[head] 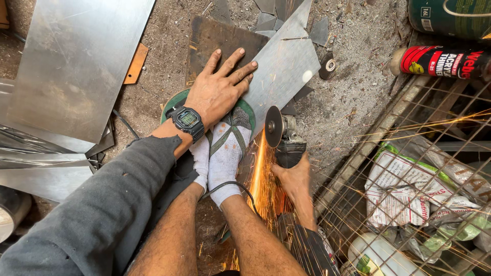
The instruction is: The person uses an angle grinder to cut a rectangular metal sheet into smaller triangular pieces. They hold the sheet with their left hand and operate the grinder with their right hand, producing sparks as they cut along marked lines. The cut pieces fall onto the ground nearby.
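your left fingers [240,64] are spread flat and released, grasping nothing, pressed palm-down on the near end of a long strip of sheet metal [284,64]. the fingertips reach past the strip's left edge onto a rusty dark plate [215,36] that lies beneath it. your left hand [217,92] wears a black digital watch [187,120] at the wrist, above a grey sleeve [102,204].

your right fingers [286,171] are clenched around the dark body of an angle grinder [286,140]; your right hand [296,181] grips it from behind, and the fingertips are hidden under the tool. its disc [273,127] stands on edge just right of your left hand, meeting the near edge of the sheet metal strip, and orange sparks [258,174] stream back from it toward you, between your legs.

your two feet, in white socks with grey bands [225,153], sit just below your left hand, in green sandals [250,110], holding down the strip's near end.

outward, the ground is gritty dirt [348,102], with metal offcuts [271,13] beyond the strip and a spare grinding disc [328,65] just right of it. large shiny sheets [71,61] lie to the left. to the right, a wire mesh frame [424,174] covers crumpled sacks [404,189], and a red and black spray can [440,61] lies beside a green tin [450,18].
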